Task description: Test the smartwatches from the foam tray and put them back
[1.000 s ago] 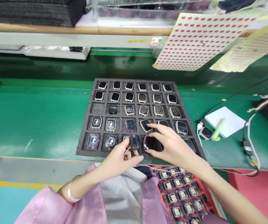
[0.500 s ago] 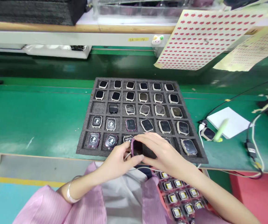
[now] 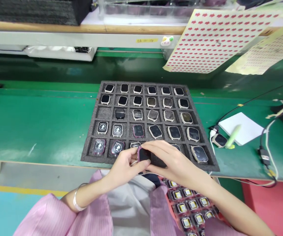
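Note:
A smartwatch body (image 3: 144, 154) with a purple case and a dark screen is between my two hands over the front edge of the grey foam tray (image 3: 85, 154). My left hand (image 3: 124, 165) pinches its left side, the thumb lying on the lower part of the screen. A bit of white cable shows by the left fingers; its end is hidden. My right hand (image 3: 172, 159) is closed on the watch's right side, fingers over the top edge and thumb below. Rows of watch bodies sit in the tray's compartments, several with lit dials (image 3: 117, 148). My hands hide part of the front row.
A clear tray of watch parts (image 3: 192, 205) lies low at my lap. To the right are a watch on a cable (image 3: 219, 140), a green-white pen-like object (image 3: 233, 136), white paper (image 3: 242, 127) and cables. Sticker sheets (image 3: 220, 41) hang from the shelf.
My left thumb has shifted up and left onto the lower part of the watch's screen. Both hands stay in nearly the same place, still on the watch.

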`<state>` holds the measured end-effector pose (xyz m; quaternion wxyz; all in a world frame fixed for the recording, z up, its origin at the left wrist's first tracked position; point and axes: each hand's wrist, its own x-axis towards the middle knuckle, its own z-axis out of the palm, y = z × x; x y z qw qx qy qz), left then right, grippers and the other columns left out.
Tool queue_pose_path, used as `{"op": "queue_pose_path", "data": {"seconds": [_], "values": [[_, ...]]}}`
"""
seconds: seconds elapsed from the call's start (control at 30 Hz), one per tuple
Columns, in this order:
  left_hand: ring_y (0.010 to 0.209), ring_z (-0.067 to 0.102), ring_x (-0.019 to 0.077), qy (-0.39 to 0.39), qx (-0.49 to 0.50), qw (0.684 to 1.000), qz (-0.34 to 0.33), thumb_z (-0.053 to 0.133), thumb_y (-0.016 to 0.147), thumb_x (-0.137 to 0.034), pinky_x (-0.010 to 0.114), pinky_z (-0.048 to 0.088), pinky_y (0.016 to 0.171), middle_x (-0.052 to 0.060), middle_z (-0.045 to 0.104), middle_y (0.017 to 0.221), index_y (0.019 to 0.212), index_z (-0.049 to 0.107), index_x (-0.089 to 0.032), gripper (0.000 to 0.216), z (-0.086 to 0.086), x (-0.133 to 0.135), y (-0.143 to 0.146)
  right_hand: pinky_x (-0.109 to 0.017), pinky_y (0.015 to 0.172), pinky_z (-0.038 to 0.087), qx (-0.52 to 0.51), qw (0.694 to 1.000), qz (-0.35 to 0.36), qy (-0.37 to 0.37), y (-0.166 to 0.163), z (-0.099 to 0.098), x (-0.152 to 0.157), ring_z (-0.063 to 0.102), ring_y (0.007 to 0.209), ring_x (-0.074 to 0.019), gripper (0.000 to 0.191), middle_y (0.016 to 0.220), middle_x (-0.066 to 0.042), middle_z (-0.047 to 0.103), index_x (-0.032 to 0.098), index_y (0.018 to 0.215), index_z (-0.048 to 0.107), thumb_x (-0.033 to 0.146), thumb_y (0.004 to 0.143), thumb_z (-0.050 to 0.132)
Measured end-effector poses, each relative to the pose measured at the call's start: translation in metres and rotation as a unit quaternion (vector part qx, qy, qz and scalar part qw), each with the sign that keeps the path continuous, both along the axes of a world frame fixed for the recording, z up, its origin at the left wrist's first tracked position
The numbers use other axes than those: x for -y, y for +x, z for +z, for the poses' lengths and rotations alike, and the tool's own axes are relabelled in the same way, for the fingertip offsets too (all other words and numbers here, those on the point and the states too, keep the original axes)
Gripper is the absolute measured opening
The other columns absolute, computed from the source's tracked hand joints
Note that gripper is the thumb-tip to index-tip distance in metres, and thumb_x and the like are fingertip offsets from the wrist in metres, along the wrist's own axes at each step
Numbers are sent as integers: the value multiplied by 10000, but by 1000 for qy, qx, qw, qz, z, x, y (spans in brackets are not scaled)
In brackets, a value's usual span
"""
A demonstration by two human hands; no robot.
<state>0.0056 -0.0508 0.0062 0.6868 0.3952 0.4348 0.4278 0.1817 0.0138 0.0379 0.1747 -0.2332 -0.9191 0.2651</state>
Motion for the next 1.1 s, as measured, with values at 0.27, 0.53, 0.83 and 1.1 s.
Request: {"op": "queue_pose_path", "data": {"seconds": [0.27,0.53,0.83,1.1], "values": [[583,524,99,-1,22,1000,-6,664,805,-270,194,427,545,-6,547,670,882,584,-104,199,5,-1,-5,-398,886,507,-25,1000,5,-8,-4,4,0,590,1005,-241,361,1084,-115,626,132,1181,555,301,872,635],[590,500,84,-36,12,999,2,733,733,-231,177,390,522,-2,561,714,863,580,-108,236,1,0,-1,-390,934,485,-12,1000,20,10,0,9,-2,575,1055,-237,354,1141,-122,611,129,1222,530,271,903,590],[774,566,153,16,24,1000,-8,625,840,-264,247,455,699,43,603,846,932,593,-116,177,-1,2,-5,-375,856,517,-46,998,-5,-40,-5,-6,2,588,1009,-234,390,1096,-102,597,151,1206,520,285,864,653],[738,564,148,-6,51,999,-15,673,804,-313,231,439,659,44,624,840,977,624,-112,270,3,-1,-8,-350,816,529,-82,994,-1,-72,-6,-7,2,602,962,-219,416,1056,-87,603,193,1207,518,304,841,681]]}}
